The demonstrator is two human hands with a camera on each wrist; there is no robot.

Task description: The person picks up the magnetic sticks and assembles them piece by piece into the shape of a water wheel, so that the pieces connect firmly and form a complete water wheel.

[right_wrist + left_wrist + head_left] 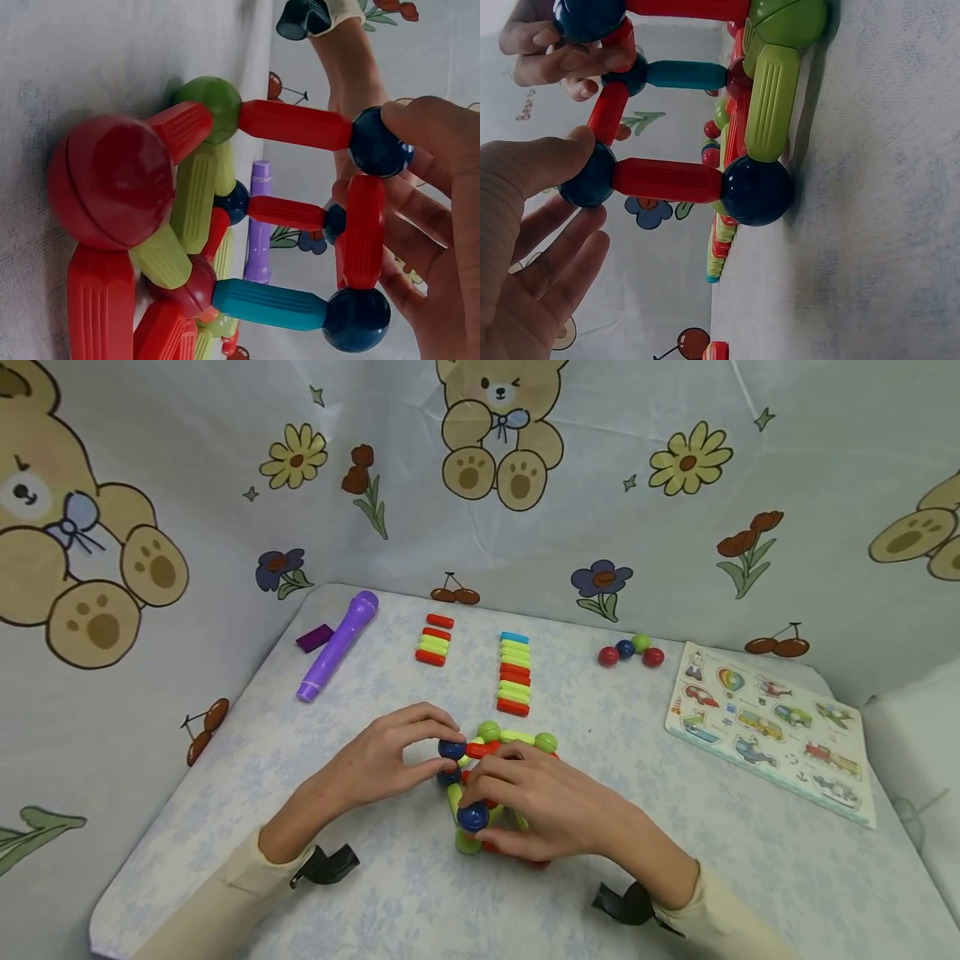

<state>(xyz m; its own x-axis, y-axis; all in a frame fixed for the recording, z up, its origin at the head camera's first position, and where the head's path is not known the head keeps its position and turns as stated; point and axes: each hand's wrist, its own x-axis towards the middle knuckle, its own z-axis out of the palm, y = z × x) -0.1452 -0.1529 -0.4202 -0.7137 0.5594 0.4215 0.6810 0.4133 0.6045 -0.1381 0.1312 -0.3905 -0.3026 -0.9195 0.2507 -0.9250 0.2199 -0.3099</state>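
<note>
A frame of ball-and-stick magnetic toy pieces stands on the table, with a flat base of green and red balls and sticks. Red sticks and a teal stick [270, 304] rise from it to blue balls at the top, which red sticks join. My left hand [382, 756] pinches one top blue ball [589, 176] between thumb and fingers. Another top blue ball [381, 141] is held by my right hand [540, 797], its thumb against the near side. In the head view the right hand covers much of the base. A large red ball [112, 180] forms a base corner.
Loose sticks lie in a short row [433, 643] and a longer row [514, 672] beyond the hands. Several loose balls [626, 650] sit at the back right, near a picture puzzle board [772, 727]. Back left are a purple microphone-shaped toy [337, 647] and a dark purple block [315, 637].
</note>
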